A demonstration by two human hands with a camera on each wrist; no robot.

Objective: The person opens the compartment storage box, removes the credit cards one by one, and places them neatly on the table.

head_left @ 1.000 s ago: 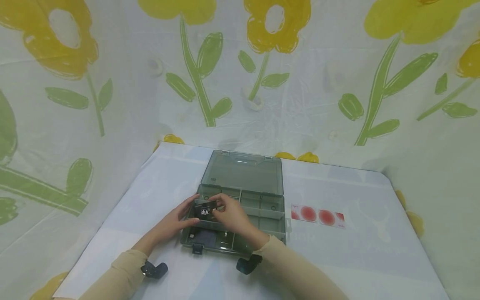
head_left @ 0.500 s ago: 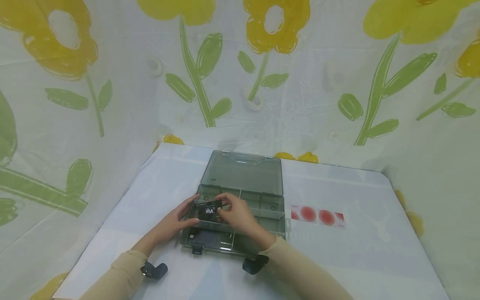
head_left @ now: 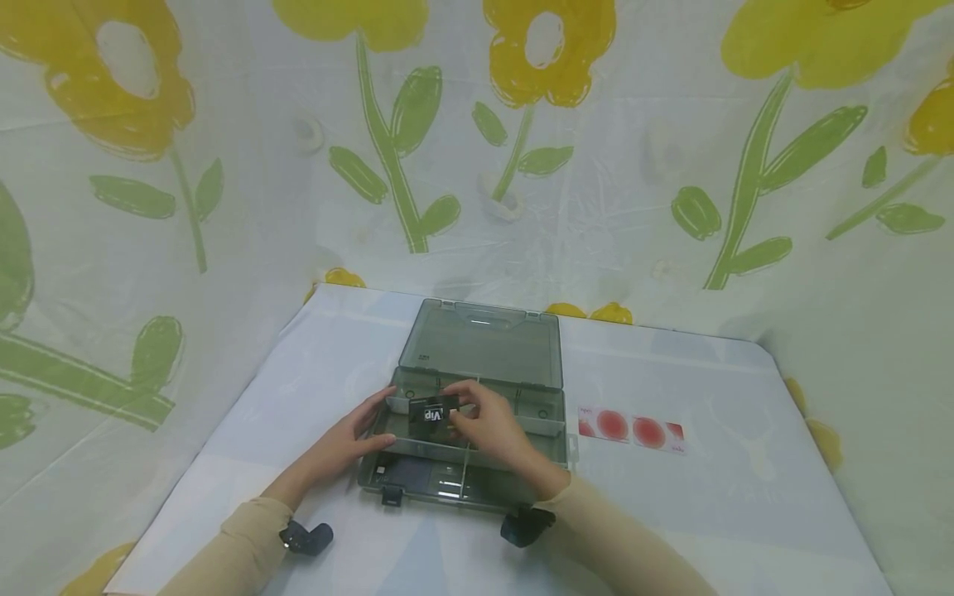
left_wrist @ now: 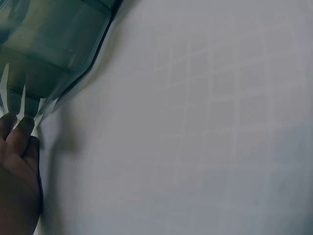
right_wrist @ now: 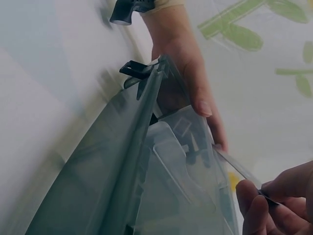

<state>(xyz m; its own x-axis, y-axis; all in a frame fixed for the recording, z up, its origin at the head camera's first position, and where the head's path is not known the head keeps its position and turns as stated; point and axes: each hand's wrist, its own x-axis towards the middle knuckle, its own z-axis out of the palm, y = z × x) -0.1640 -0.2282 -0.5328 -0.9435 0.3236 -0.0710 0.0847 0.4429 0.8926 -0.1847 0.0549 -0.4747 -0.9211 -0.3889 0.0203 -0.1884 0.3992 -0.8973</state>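
A transparent grey compartment box (head_left: 425, 448) lies on the table with its lid (head_left: 484, 343) swung back. My left hand (head_left: 350, 439) holds the box at its left side, thumb over the rim; in the left wrist view, fingertips (left_wrist: 24, 126) touch the outer wall. Between thumb and fingers, my right hand (head_left: 488, 426) pinches a black card (head_left: 426, 414) marked "Vip" above the middle row. The right wrist view shows the right hand (right_wrist: 281, 205) with the card almost edge-on. Dark flat items (head_left: 408, 470) lie in the front left compartment.
Two red and white cards (head_left: 614, 425) lie side by side on the white table (head_left: 715, 513), right of the box. A front latch (head_left: 392, 496) sticks out toward me. Flower-printed curtain (head_left: 633, 207) encloses the table at the back and sides.
My right hand has moved to the right, carrying the black card along from the box's left end toward its middle. The left hand has stayed on the box.
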